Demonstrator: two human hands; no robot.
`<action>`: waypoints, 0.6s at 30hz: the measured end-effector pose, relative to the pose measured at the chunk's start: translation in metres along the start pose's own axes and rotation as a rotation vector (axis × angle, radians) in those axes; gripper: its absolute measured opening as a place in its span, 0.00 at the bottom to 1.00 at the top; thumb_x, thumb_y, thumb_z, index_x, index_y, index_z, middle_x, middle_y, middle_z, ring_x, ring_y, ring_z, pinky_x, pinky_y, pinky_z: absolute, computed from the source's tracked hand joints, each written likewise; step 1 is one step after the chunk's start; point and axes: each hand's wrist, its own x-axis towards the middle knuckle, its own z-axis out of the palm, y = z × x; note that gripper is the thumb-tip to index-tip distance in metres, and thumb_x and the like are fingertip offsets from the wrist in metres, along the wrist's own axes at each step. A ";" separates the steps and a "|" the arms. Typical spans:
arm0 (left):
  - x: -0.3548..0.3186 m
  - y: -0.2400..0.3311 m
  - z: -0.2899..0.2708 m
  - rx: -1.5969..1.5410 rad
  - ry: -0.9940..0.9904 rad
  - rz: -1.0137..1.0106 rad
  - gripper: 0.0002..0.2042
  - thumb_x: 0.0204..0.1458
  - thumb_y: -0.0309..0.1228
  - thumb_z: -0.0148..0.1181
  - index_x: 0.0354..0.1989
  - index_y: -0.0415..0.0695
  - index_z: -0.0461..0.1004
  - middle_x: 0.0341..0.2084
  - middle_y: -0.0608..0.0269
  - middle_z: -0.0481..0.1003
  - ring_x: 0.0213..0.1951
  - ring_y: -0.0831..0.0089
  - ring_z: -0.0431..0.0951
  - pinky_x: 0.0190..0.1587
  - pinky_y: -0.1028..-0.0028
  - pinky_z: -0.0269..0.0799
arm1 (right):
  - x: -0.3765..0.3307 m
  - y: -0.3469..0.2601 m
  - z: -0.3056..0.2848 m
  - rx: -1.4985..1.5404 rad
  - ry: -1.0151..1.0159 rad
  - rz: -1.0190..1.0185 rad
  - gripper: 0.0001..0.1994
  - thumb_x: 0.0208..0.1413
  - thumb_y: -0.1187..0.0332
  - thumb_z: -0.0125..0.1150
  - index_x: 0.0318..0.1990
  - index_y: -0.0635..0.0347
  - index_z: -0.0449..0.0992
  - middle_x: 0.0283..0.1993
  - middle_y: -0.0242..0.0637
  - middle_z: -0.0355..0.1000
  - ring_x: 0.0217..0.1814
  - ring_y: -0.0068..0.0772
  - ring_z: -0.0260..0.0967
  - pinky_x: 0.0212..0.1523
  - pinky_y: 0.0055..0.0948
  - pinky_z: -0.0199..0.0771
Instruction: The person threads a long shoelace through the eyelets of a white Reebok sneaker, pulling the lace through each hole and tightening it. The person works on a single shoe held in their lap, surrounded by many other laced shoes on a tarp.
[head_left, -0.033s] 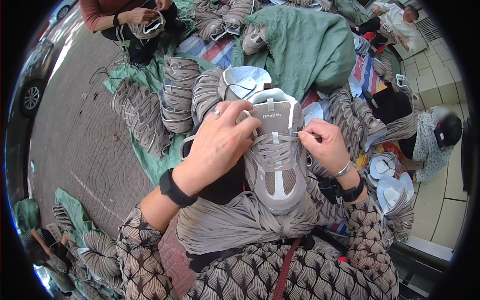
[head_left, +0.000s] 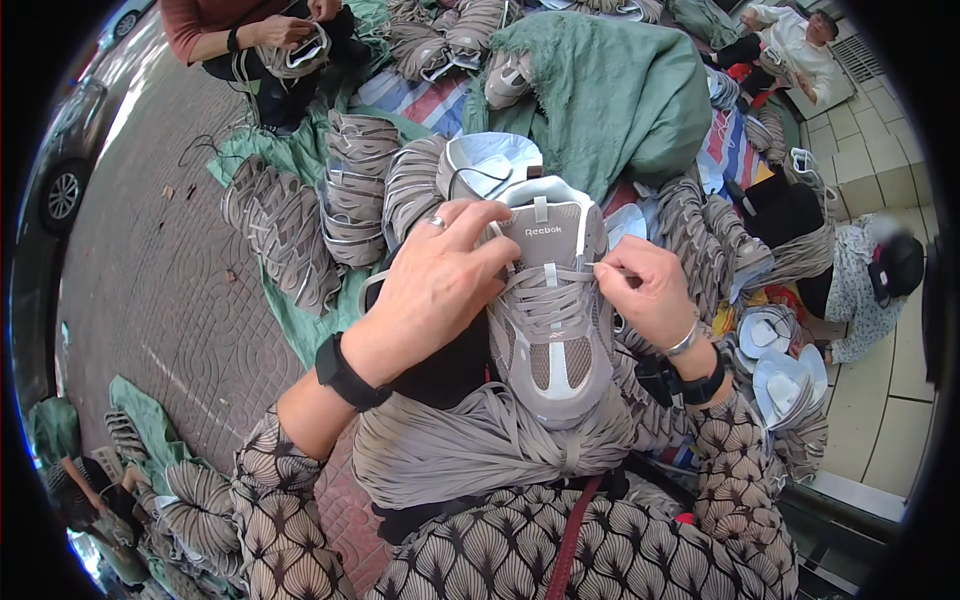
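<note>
Two hands work on one grey sneaker (head_left: 548, 310) resting toe-down on the person's lap, atop a thick bundle of grey laces (head_left: 480, 445). The left hand (head_left: 435, 285) clasps the shoe's side, fingers spread over the tongue, where a small white-lettered label sits. The right hand (head_left: 650, 290) pinches a lace end at the upper eyelets. Behind, stacks of matching grey shoes (head_left: 355, 185) lie on green cloth (head_left: 610, 85) and a striped tarp (head_left: 430, 100). White insoles (head_left: 780, 375) sit at the right. Another person's hands (head_left: 290, 30) hold a shoe at top left.
</note>
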 end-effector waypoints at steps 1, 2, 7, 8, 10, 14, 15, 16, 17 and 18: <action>0.003 -0.006 0.001 -0.031 -0.028 0.060 0.15 0.39 0.23 0.68 0.37 0.44 0.71 0.40 0.61 0.70 0.46 0.58 0.71 0.47 0.64 0.69 | 0.001 -0.001 0.005 -0.112 0.042 -0.118 0.05 0.48 0.74 0.61 0.23 0.62 0.73 0.21 0.33 0.63 0.22 0.29 0.63 0.28 0.30 0.62; 0.007 -0.011 0.001 -0.063 -0.057 0.120 0.15 0.39 0.23 0.68 0.36 0.44 0.71 0.40 0.61 0.70 0.46 0.59 0.70 0.47 0.63 0.69 | 0.001 -0.001 0.006 -0.226 0.084 -0.235 0.05 0.46 0.74 0.61 0.22 0.61 0.72 0.21 0.34 0.62 0.23 0.33 0.64 0.29 0.32 0.63; 0.015 -0.025 -0.010 -0.105 -0.275 0.147 0.12 0.41 0.25 0.67 0.34 0.43 0.71 0.35 0.61 0.69 0.42 0.59 0.71 0.47 0.63 0.67 | 0.027 -0.021 -0.017 -0.424 -0.102 -0.443 0.10 0.41 0.71 0.67 0.30 0.57 0.71 0.35 0.33 0.66 0.43 0.40 0.66 0.44 0.39 0.63; 0.018 -0.027 -0.009 -0.097 -0.284 0.179 0.12 0.42 0.26 0.67 0.33 0.43 0.71 0.34 0.62 0.69 0.41 0.60 0.71 0.47 0.63 0.67 | 0.037 -0.022 -0.022 -0.396 -0.115 -0.543 0.12 0.41 0.71 0.68 0.31 0.57 0.70 0.37 0.33 0.66 0.44 0.40 0.65 0.45 0.39 0.63; 0.020 -0.030 -0.005 -0.090 -0.317 0.215 0.10 0.42 0.27 0.67 0.31 0.43 0.72 0.32 0.62 0.69 0.40 0.60 0.71 0.46 0.64 0.67 | 0.054 -0.009 -0.028 -0.305 -0.281 -0.658 0.16 0.38 0.68 0.72 0.34 0.57 0.71 0.37 0.33 0.65 0.43 0.41 0.64 0.46 0.40 0.64; 0.026 -0.029 0.001 -0.127 -0.381 0.240 0.07 0.44 0.30 0.67 0.27 0.44 0.75 0.29 0.63 0.69 0.38 0.62 0.72 0.41 0.64 0.65 | 0.074 0.007 -0.043 -0.432 -0.706 -0.626 0.16 0.39 0.59 0.72 0.34 0.55 0.77 0.35 0.31 0.65 0.43 0.39 0.63 0.46 0.38 0.61; 0.026 -0.028 0.000 -0.139 -0.397 0.238 0.07 0.44 0.31 0.67 0.26 0.44 0.75 0.29 0.63 0.70 0.38 0.62 0.72 0.40 0.64 0.64 | 0.074 0.007 -0.043 -0.412 -0.749 -0.586 0.16 0.39 0.57 0.71 0.32 0.55 0.77 0.34 0.31 0.65 0.43 0.39 0.63 0.46 0.37 0.60; 0.025 -0.029 -0.001 -0.173 -0.404 0.198 0.06 0.45 0.32 0.65 0.25 0.44 0.76 0.26 0.63 0.70 0.35 0.62 0.73 0.39 0.64 0.63 | 0.077 0.006 -0.040 -0.389 -0.796 -0.547 0.16 0.40 0.54 0.70 0.30 0.55 0.78 0.33 0.31 0.65 0.43 0.38 0.63 0.46 0.36 0.59; 0.025 -0.029 -0.001 -0.165 -0.424 0.143 0.06 0.45 0.32 0.64 0.24 0.44 0.76 0.25 0.63 0.70 0.34 0.62 0.73 0.39 0.65 0.63 | 0.080 0.005 -0.037 -0.367 -0.842 -0.506 0.16 0.41 0.52 0.69 0.27 0.54 0.78 0.32 0.31 0.65 0.43 0.37 0.63 0.46 0.36 0.58; 0.026 -0.028 0.001 -0.156 -0.442 0.090 0.06 0.45 0.32 0.64 0.24 0.44 0.76 0.24 0.62 0.70 0.34 0.62 0.73 0.40 0.65 0.62 | 0.082 0.004 -0.036 -0.337 -0.859 -0.425 0.16 0.46 0.50 0.66 0.24 0.55 0.79 0.29 0.32 0.66 0.43 0.36 0.63 0.47 0.35 0.55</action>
